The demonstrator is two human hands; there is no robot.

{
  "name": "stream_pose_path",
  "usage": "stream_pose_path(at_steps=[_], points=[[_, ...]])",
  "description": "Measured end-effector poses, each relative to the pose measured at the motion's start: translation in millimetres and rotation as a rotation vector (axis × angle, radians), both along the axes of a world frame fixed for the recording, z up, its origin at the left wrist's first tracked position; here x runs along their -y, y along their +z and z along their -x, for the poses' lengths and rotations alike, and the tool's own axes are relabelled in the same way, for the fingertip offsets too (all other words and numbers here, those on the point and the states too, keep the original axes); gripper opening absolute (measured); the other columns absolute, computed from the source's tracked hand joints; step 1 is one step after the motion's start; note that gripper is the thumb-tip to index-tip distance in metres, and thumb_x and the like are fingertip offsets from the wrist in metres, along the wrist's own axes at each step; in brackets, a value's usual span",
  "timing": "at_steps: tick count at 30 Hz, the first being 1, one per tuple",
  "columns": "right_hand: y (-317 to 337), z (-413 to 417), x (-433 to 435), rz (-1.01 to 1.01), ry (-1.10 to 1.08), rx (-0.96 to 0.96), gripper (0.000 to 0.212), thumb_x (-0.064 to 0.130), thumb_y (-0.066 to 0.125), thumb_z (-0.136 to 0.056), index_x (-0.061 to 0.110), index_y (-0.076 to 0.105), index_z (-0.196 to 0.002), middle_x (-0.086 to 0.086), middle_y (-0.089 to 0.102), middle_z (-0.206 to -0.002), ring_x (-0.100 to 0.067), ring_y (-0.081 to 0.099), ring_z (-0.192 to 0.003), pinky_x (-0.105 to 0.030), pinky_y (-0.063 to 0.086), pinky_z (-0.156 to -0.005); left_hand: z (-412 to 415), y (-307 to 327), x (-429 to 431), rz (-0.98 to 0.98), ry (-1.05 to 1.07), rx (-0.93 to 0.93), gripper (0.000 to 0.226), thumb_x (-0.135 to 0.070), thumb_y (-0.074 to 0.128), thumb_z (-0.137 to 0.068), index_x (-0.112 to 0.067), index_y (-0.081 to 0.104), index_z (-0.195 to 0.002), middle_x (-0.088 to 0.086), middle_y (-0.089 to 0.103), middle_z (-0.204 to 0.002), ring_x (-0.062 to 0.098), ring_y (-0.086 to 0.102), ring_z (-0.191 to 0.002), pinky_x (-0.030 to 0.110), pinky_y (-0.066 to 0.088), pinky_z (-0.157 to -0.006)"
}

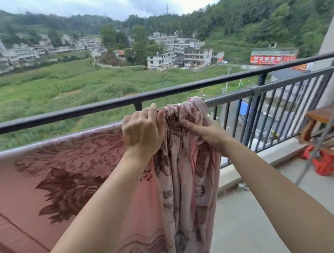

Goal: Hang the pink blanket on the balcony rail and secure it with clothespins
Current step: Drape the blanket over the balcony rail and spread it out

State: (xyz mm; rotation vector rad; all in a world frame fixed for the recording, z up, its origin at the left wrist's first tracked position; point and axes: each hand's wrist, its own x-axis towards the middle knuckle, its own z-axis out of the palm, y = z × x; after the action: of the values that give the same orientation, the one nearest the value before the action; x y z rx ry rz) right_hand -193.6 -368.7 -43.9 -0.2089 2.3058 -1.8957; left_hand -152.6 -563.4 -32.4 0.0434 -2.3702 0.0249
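- Green valley and pale buildings fill the upper frame, beyond the balcony's dark top rail [83, 110]
- Pink blanket [67, 181] hangs over the grey lower rail [229, 98], flat at lower left and bunched into folds at centre
- Left hand [141, 131] curls over the top of the bunch; right hand [205, 135] grips the folds just beside it
- Cloth looks soft, limp and fairly heavy, and it may slide on smooth metal; best held at the top edge by the rail
- No clothespins in view
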Motion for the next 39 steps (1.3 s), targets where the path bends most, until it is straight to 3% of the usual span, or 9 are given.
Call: stream_pose_path(at_steps=[3, 9, 13, 16, 19, 23, 29, 33, 39], points=[[13.7, 19.5, -21.7, -0.016, -0.08, -0.18, 0.018, 0.027, 0.078, -0.082, 0.012, 0.073, -0.075, 0.0, 0.067, -0.064, -0.015, 0.063, -0.057, -0.02, 0.049, -0.054, 2.4, -1.5, -1.5, 0.027, 0.064, -0.049, 0.051, -0.04, 0.029, -0.104, -0.011, 0.068, -0.119, 0.007, 0.076, -0.099, 0.032, 0.072, -0.083, 0.038, 0.047, -0.072], [44.8, 106.4, -167.2, 0.305, -0.537, -0.169, 0.016, 0.024, 0.062, -0.079, 0.016, 0.075, -0.084, 0.012, 0.065, -0.057, -0.005, 0.061, -0.057, -0.024, 0.047, -0.063, 4.3, -5.1, -13.7, 0.005, 0.224, -0.047, 0.059, -0.049, 0.022, -0.103, -0.013, 0.065, -0.121, 0.012, 0.075, -0.103, 0.034, 0.07, -0.088, 0.04, 0.045, -0.078], [38.2, 133.7, -218.0, -0.109, -0.653, -0.182, 0.056, 0.041, 0.067, -0.075, 0.008, 0.062, -0.12, -0.01, 0.065, -0.113, -0.025, 0.062, -0.105, -0.03, 0.045, -0.083, 6.0, -5.4, -29.1, -0.032, 0.342, 0.021, 0.056, -0.055, 0.028, -0.1, -0.018, 0.067, -0.116, 0.011, 0.072, -0.108, 0.032, 0.064, -0.094, 0.042, 0.035, -0.088], [33.4, 126.9, -219.7, -0.429, -0.678, -0.411, 0.091, 0.029, 0.067, -0.078, 0.009, 0.018, -0.152, -0.022, 0.024, -0.152, -0.038, 0.031, -0.138, -0.048, 0.028, -0.112, 5.2, -1.5, -40.2, -0.129, 0.366, 0.029, 0.056, -0.054, 0.026, -0.098, -0.023, 0.069, -0.114, 0.009, 0.07, -0.112, 0.032, 0.058, -0.102, 0.042, 0.028, -0.093], [38.3, 110.2, -190.6, -0.52, -0.451, -0.769, 0.069, 0.04, 0.055, -0.086, 0.019, 0.031, -0.147, -0.017, 0.027, -0.151, -0.034, 0.024, -0.14, -0.057, 0.023, -0.113, 1.6, 3.4, -43.3, -0.205, 0.371, 0.082, 0.064, -0.056, 0.016, -0.099, -0.021, 0.062, -0.127, 0.012, 0.063, -0.128, 0.032, 0.051, -0.118, 0.042, 0.025, -0.1], [28.7, 103.9, -137.0, -0.713, 0.034, -0.855, 0.064, 0.062, 0.04, -0.094, 0.03, 0.036, -0.148, -0.005, 0.036, -0.152, -0.028, 0.024, -0.144, -0.059, 0.021, -0.115, -1.6, 12.9, -46.8, -0.296, 0.378, 0.162, 0.084, -0.064, -0.003, -0.093, -0.021, 0.052, -0.14, 0.015, 0.054, -0.14, 0.031, 0.043, -0.128, 0.041, 0.021, -0.106], [14.0, 136.6, -181.8, -0.847, -0.025, -1.218, 0.047, 0.003, 0.049, -0.096, 0.02, 0.055, -0.139, -0.003, 0.061, -0.137, -0.026, 0.054, -0.128, -0.046, 0.038, -0.111, 1.9, 12.5, -46.0, -0.44, 0.379, 0.106, 0.089, -0.067, -0.004, -0.092, -0.02, 0.06, -0.132, 0.015, 0.057, -0.135, 0.029, 0.042, -0.129, 0.042, 0.018, -0.111], [7.5, 167.7, -243.7, -0.869, -0.372, -1.016, 0.043, 0.008, 0.043, -0.095, 0.017, 0.059, -0.133, -0.009, 0.06, -0.137, -0.032, 0.047, -0.13, -0.05, 0.035, -0.111, 7.4, 8.0, -44.7, -0.338, 0.422, 0.111, 0.103, -0.07, -0.012, -0.086, -0.01, 0.068, -0.11, 0.015, 0.063, -0.116, 0.03, 0.048, -0.112, 0.039, 0.021, -0.101], [12.0, 179.5, -263.7, -0.79, -0.41, -0.733, 0.055, 0.007, 0.045, -0.086, 0.012, 0.05, -0.14, -0.01, 0.044, -0.15, -0.03, 0.025, -0.143, -0.051, 0.02, -0.118, 16.3, 6.8, -60.4, -0.277, 0.568, 0.055, 0.052, -0.044, 0.018, -0.099, -0.019, 0.062, -0.084, 0.015, 0.065, -0.102, 0.033, 0.052, -0.103, 0.044, 0.023, -0.104]])
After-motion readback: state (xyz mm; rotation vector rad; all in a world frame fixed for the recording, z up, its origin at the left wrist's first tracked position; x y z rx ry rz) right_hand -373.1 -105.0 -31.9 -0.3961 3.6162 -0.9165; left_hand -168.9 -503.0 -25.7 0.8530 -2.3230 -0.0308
